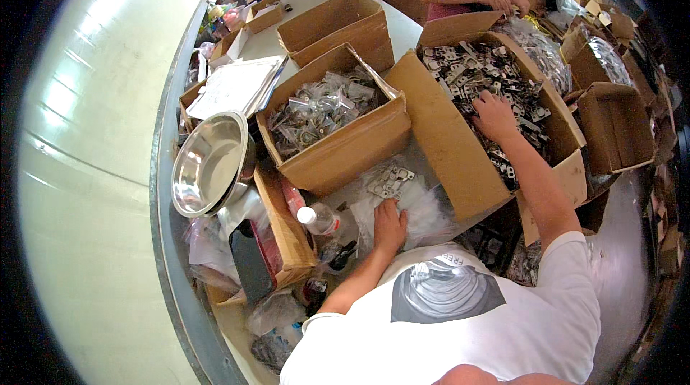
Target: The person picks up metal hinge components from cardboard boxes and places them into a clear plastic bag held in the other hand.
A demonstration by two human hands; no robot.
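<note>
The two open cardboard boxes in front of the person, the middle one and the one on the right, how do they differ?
The middle box holds metal parts sealed in small clear bags; the right box holds loose, unbagged metal brackets. The right box is larger. The right hand reaches into the right box, while no hand is in the middle box; the left hand rests on a clear plastic bag in front of it. Both are brown, open-topped cardboard.

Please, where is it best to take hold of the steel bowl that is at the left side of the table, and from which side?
Probably the upper rim of the steel bowl, pinched from above. The bowl leans tilted, its open face toward the camera, so that edge stands free. Its lower edge sits against plastic bags and the small box beside it, which leaves less room there.
</note>
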